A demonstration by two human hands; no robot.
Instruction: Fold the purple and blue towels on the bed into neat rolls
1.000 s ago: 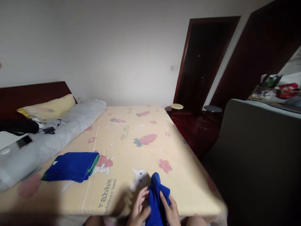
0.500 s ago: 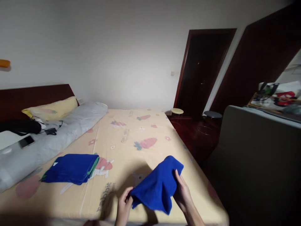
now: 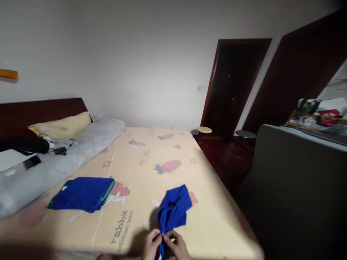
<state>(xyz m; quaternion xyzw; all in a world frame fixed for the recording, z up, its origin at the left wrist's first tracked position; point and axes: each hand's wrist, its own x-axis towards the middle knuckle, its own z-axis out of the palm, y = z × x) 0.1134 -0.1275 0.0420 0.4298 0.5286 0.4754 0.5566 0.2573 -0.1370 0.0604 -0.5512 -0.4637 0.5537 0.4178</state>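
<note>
A crumpled blue cloth (image 3: 173, 211) lies on the near part of the bed (image 3: 151, 159), which has a yellow sheet with carrot and rabbit prints. My left hand (image 3: 151, 246) and my right hand (image 3: 177, 246) are close together at the bottom edge of the view. Both pinch the near end of this cloth, side by side. A stack of folded blue cloths (image 3: 82, 193) with a green edge rests on the sheet to the left, well away from both hands.
A rolled grey quilt (image 3: 59, 159) and a yellow pillow (image 3: 61, 126) lie along the left side, with a phone (image 3: 31, 162) and a black bag (image 3: 24, 145). A grey sofa back (image 3: 298, 180) stands right. Two stools (image 3: 204, 130) sit by the dark doorway.
The cloth was held up and spread between my hands; now it lies bunched on the bed, and both hands have come together at its near end.
</note>
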